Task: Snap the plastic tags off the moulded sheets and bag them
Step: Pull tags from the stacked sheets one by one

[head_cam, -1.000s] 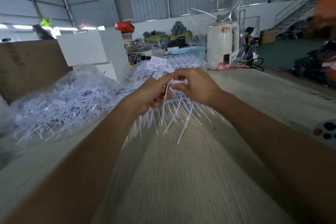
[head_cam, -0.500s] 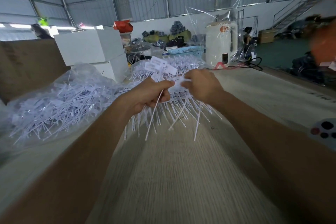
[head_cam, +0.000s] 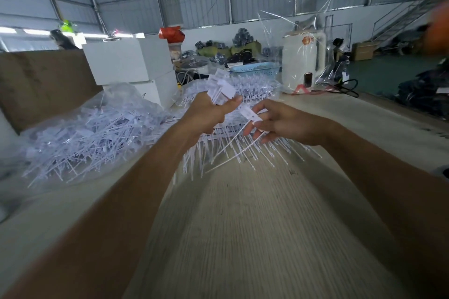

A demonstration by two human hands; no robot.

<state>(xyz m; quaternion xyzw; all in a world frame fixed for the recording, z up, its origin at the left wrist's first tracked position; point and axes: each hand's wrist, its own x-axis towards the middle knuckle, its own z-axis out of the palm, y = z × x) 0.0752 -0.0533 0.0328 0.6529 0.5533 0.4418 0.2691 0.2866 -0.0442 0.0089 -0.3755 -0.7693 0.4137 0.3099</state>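
Observation:
My left hand grips a bunch of loose white plastic tags, their flat heads sticking up above my fist. My right hand pinches a single white tag between thumb and fingers, its thin tail trailing down to the left. Beneath both hands lies a moulded sheet of tags with many thin tails pointing toward me. A clear plastic bag full of loose tags lies on the table at the left.
The table is pale wood grain. White boxes stand behind the bag, more moulded sheets and a blue basket lie further back. A white appliance in clear wrap stands at the back right.
My hands, close together on the sheet before, have pulled apart. The right hand now holds one tag free of the sheet, and the left hand has lifted with its bunch.

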